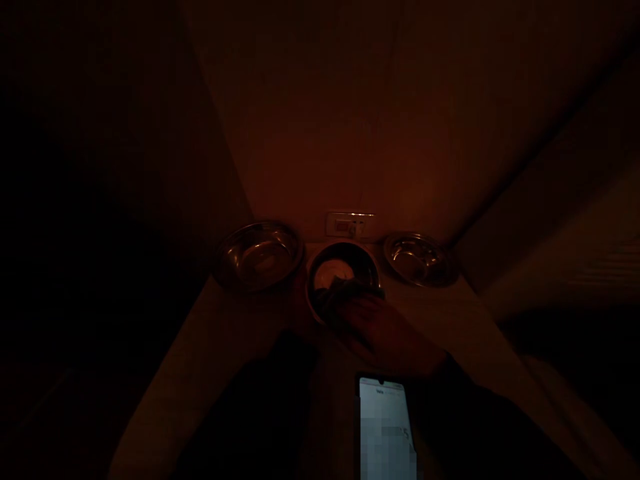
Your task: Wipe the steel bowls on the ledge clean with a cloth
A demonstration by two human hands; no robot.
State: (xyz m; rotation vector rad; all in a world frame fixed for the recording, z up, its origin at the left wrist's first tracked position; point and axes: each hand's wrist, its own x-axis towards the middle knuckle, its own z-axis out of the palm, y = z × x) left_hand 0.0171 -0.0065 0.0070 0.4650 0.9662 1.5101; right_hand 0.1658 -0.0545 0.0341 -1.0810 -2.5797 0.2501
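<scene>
The scene is very dark. My right hand (387, 333) reaches into the middle steel bowl (367, 263), its fingers closed on a dark crumpled cloth (345, 291) pressed inside the bowl. Something pale shows on the bowl's bottom (334, 272). My left forearm in a dark sleeve (273, 393) runs up toward the bowl's left side. The left hand (300, 310) is only a dim shape there and its fingers are lost in the dark.
Two more steel bowls stand beside it on the counter (200, 347), one to the left (257, 257) and one to the right (417, 259). A wall socket (350, 225) sits behind them. A lit phone (385, 427) shows at the bottom centre.
</scene>
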